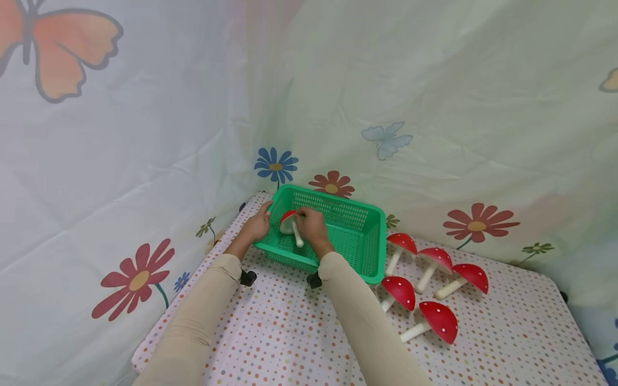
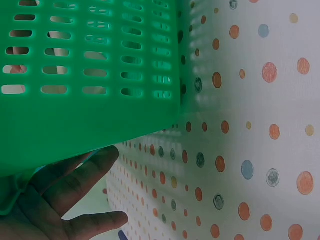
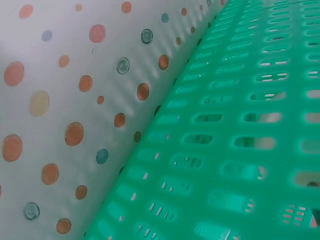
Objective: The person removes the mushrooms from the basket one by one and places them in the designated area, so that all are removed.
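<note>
A green plastic basket with slotted walls stands on the dotted table cover. My right hand reaches inside it and pinches a toy mushroom near its cap. The mushroom is tilted, its red cap up and its pale stem slanting down toward the basket floor. At the basket's left end my left hand rests against the rim. In the left wrist view, straight, spread fingers lie along the outside of the basket wall. The right wrist view is filled by the wall, which hides the right hand.
Several red-capped toy mushrooms with white spots lie on the table cover to the right of the basket. Dark clips show near the basket's front. Printed fabric walls with flowers and butterflies stand behind and at the left.
</note>
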Available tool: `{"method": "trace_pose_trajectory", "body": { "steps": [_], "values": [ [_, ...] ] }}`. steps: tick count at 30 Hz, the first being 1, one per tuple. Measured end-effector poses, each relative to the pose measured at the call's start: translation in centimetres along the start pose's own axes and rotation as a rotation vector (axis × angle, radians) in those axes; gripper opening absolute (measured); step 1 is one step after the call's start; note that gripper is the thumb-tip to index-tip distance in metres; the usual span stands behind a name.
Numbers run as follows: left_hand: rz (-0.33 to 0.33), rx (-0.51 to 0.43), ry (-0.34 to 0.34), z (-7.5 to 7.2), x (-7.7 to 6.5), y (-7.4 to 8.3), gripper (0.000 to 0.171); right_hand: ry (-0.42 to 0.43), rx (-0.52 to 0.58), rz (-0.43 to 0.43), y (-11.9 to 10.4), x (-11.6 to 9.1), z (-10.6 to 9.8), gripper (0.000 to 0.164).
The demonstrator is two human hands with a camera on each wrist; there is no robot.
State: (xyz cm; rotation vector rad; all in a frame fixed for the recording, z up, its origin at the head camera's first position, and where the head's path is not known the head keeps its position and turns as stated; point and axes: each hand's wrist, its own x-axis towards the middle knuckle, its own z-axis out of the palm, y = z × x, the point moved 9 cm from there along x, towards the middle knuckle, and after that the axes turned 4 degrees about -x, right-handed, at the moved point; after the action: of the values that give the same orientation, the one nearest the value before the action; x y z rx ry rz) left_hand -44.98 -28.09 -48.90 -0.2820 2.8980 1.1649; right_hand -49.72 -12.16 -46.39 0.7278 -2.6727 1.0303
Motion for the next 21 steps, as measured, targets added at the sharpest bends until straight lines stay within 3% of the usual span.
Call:
{"method": "trace_pose_trajectory", "body": {
  "steps": [4, 10, 17, 21],
  "values": [
    [-0.008, 0.019, -0.003, 0.2, -0.1, 0.1, 0.049, 0.053, 0.048, 0.032, 0.4, -0.6, -1.3, 0.021],
    [-0.014, 0.037, -0.002, 0.1, -0.3, 0.1, 0.049, 0.226, 0.125, 0.036, 0.8, -1.7, -4.6, 0.018],
    [-0.02, 0.032, -0.009, 0.1, -0.4, 0.2, 0.05, 0.441, 0.163, 0.014, 2.4, -3.8, -10.4, 0.014],
    [-0.029, 0.029, -0.015, 0.1, -0.5, 0.1, 0.05, 0.514, 0.176, 0.001, 2.8, -5.5, -14.1, 0.015]
  ]
}}
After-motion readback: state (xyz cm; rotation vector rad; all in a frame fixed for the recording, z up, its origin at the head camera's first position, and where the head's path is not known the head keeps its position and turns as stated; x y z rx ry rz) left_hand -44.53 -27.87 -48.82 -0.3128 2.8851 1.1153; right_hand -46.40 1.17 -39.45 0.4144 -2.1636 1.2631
